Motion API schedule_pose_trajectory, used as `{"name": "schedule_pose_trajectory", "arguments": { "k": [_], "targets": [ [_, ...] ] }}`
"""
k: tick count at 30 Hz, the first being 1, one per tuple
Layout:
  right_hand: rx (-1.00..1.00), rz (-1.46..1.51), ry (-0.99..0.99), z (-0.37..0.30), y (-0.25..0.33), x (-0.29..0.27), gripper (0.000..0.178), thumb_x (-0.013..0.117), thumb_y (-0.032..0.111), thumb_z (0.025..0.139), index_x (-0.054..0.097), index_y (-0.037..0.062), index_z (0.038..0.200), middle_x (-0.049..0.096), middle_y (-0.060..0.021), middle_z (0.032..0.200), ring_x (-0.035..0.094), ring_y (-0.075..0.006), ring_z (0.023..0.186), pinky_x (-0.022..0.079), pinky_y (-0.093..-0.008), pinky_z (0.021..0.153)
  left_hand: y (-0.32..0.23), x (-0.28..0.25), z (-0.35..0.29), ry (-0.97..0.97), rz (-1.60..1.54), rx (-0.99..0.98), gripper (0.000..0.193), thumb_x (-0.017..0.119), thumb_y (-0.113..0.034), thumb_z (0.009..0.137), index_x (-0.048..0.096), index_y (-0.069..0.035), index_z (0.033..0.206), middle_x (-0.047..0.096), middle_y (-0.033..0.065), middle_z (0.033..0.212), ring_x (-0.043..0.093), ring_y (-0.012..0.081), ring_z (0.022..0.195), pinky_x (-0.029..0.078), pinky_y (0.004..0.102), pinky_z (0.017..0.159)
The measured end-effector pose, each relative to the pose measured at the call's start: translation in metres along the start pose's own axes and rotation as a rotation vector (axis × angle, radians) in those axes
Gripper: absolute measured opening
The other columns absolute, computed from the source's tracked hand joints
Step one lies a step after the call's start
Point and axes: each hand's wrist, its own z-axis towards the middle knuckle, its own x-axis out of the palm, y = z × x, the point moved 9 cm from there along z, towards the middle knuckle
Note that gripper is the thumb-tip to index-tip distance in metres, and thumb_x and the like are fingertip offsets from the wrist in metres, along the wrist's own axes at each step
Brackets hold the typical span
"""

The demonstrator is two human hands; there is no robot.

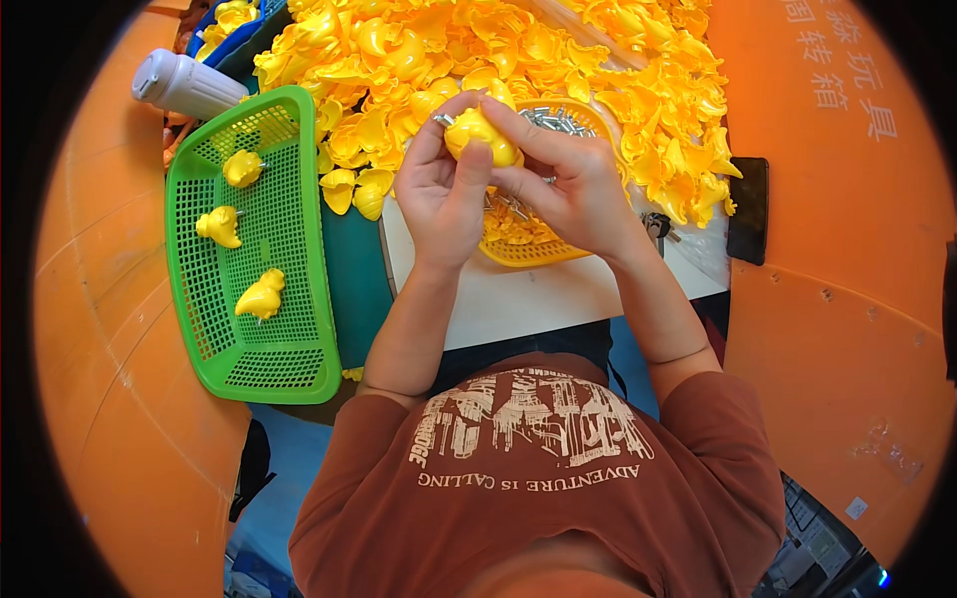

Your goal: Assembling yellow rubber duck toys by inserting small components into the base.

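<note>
While a wide heap of yellow plastic shells (518, 50) covers the far surface, a green mesh basket (299, 329) at your left holds three finished pieces. Your left hand (444, 189) and right hand (568, 184) meet above a yellow basket (528, 254), fingers closed around one yellow piece (481, 135), probably steadying it, long axis roughly left-right.
</note>
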Motion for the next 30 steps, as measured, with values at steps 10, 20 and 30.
{"name": "schedule_pose_trajectory", "arguments": {
  "k": [10, 20, 30],
  "targets": [
    [0.071, 0.654, -0.115, 0.001, -0.028, -0.007, 0.041, 0.058, 0.010, 0.088, 0.048, -0.0004, 0.126, 0.060, -0.0107, 0.105, 0.059, -0.0130, 0.091, 0.051, -0.0268, 0.076, -0.009, 0.011, -0.002, 0.022, -0.005, 0.045, 0.051, 0.050, -0.003, 0.089, 0.026, 0.002, 0.134, 0.048, 0.0176, 0.124, 0.051, 0.0177, 0.107, 0.042, 0.0276, 0.091],
    [0.056, 0.549, -0.083, 0.006, -0.010, -0.018, 0.028, 0.051, 0.008, 0.091, 0.055, -0.0047, 0.115, 0.061, -0.0093, 0.105, 0.058, -0.0118, 0.093, 0.047, -0.0246, 0.083, -0.018, 0.024, -0.006, 0.142, 0.114, 0.197, 0.057, 0.050, -0.010, 0.090, 0.019, 0.003, 0.136, 0.029, 0.0190, 0.136, 0.042, 0.0263, 0.118, 0.035, 0.0338, 0.099],
    [0.057, 0.368, -0.163, 0.004, -0.004, -0.017, 0.030, 0.048, 0.003, 0.091, 0.052, -0.0036, 0.120, 0.061, -0.0123, 0.105, 0.058, -0.0149, 0.096, 0.046, -0.0253, 0.085, 0.003, 0.028, -0.009, 0.185, 0.301, 0.060, 0.052, 0.039, -0.022, 0.095, 0.014, 0.002, 0.133, 0.028, 0.0199, 0.134, 0.043, 0.0246, 0.115, 0.037, 0.0331, 0.095]
  ]
}}
